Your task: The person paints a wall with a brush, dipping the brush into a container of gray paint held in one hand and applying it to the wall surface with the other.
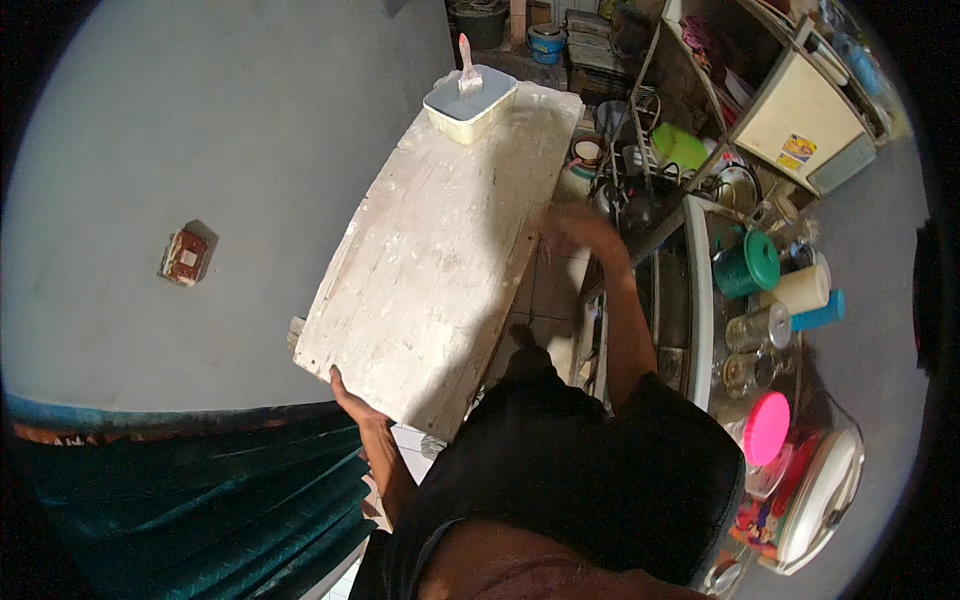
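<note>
Left hand (352,400) gripping plank (440,250) near edge, right hand (585,235) blurred, grip unclear, paint tub (470,103) far end.

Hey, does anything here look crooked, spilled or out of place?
The paint-smeared board runs at a slant; the left hand grips its near corner, and the right hand, blurred, is at its right edge. A tub of grey paint sits at the board's far end with a brush standing in it. Nothing looks spilled.

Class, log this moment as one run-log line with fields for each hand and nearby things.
left hand: grips board near edge | right hand: blurred at board's right edge | on board: tub with brush
</note>
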The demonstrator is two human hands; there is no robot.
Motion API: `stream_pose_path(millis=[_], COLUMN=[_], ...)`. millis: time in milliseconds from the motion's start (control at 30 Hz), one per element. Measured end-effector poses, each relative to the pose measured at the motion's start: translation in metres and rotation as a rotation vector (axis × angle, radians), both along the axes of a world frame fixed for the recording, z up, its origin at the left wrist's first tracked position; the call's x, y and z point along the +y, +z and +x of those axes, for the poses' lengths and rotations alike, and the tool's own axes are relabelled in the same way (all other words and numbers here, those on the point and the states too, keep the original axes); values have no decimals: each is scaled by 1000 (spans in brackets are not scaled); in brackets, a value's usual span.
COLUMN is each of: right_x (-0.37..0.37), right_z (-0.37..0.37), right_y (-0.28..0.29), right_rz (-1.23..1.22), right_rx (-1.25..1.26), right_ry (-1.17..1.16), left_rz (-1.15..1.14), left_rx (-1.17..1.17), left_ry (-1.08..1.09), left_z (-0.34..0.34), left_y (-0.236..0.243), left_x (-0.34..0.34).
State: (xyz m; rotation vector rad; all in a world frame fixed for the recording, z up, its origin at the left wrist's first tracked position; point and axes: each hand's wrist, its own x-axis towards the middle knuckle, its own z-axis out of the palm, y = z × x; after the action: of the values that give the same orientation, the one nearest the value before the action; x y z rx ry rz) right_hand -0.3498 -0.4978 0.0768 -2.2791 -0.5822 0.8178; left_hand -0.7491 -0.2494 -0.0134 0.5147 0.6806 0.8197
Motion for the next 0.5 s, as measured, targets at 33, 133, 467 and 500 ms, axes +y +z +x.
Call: stream_pose_path(millis=[33, 133, 467, 500], right_x=[5, 32, 72, 69], right_z=[37, 161, 402, 412], right_y=[-4, -53, -165, -175], right_rz=[35, 217, 446, 442], right_rx=[-258, -718, -48, -80], right_ry=[-172, -618, -444, -375], left_rz=[-8, -19, -65, -72], left_rx=[17, 52, 323, 359], left_ry=[-3, 10, 210, 246], left_z=[7, 4, -4, -11], left_y=[11, -8, -6, -20], left_x=[-5, 8, 4, 10])
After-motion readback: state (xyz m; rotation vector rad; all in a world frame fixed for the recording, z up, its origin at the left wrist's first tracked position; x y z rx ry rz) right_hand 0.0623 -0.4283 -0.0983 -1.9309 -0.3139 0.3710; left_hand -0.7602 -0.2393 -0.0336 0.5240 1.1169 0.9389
